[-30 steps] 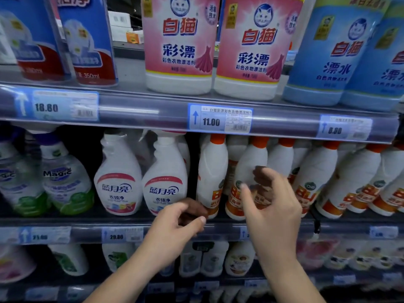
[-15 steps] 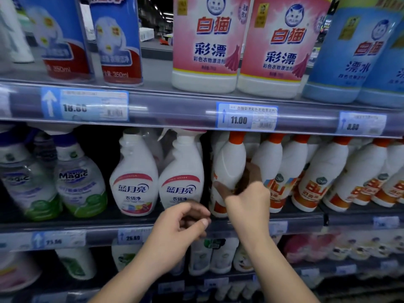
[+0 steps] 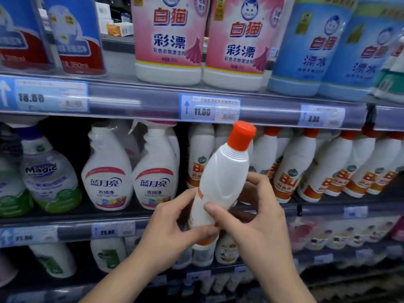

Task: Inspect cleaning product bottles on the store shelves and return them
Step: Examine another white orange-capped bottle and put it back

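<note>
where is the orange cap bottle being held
The bottle is mid-frame in the head view, gripped by the left hand and right hand, before the matching bottles.

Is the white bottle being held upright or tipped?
Tipped: the white plastic bottle with the orange cap leans cap-end to the upper right, its lower half gripped by the left hand and right hand.

bottle (image 3: 220, 182): white, slim, orange cap (image 3: 241, 135) on, off the shelf (image 3: 323, 212), out in front of it. tilted, cap up and to the right, plain side facing camera, orange label (image 3: 200, 193) edge at left. left hand (image 3: 170, 228) grips its base, right hand (image 3: 258, 219) its lower body. same bottles (image 3: 306, 167) stand in row on shelf behind
</note>
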`<state>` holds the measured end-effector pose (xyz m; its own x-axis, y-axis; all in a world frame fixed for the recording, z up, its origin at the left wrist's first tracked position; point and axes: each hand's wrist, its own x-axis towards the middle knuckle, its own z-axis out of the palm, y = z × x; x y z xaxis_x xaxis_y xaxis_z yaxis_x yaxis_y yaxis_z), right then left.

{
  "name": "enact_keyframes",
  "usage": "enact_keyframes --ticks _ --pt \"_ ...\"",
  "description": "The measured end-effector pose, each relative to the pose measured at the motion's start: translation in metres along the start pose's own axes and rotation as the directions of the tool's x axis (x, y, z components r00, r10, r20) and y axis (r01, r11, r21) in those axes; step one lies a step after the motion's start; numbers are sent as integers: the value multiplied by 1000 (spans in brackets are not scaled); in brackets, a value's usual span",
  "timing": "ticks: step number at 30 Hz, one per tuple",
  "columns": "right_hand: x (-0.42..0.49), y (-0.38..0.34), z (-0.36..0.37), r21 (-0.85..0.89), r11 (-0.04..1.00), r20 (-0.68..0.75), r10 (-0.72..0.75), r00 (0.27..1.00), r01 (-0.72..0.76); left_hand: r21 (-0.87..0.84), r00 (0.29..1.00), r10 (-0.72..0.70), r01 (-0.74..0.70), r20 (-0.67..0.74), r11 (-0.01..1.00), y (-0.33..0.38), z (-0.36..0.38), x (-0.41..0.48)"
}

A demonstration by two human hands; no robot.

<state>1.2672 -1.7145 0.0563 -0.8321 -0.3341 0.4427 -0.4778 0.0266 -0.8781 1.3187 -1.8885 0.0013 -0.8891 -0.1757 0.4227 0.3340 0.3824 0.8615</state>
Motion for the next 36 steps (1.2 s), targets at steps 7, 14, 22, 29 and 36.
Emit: enact_keyframes --ticks 7,14,22,29,36 --pt "18 -31 -62 124 984 323 -159 933 125 -52 997 80 -80 -2 995 6 31 -5" --pt "12 -31 -86 153 950 407 -312 858 272 108 979 193 -185 -68 977 34 40 10" --pt "20 -37 -95 272 935 332 -312 890 226 83 986 148 -142 -76 986 46 47 7" --pt "44 -19 -82 349 924 466 -25 884 -158 -209 995 -68 51 -77 977 61 59 -5" --pt "38 -7 -55 341 920 462 18 887 -196 -369 995 -93 95 22 925 57 39 -16"
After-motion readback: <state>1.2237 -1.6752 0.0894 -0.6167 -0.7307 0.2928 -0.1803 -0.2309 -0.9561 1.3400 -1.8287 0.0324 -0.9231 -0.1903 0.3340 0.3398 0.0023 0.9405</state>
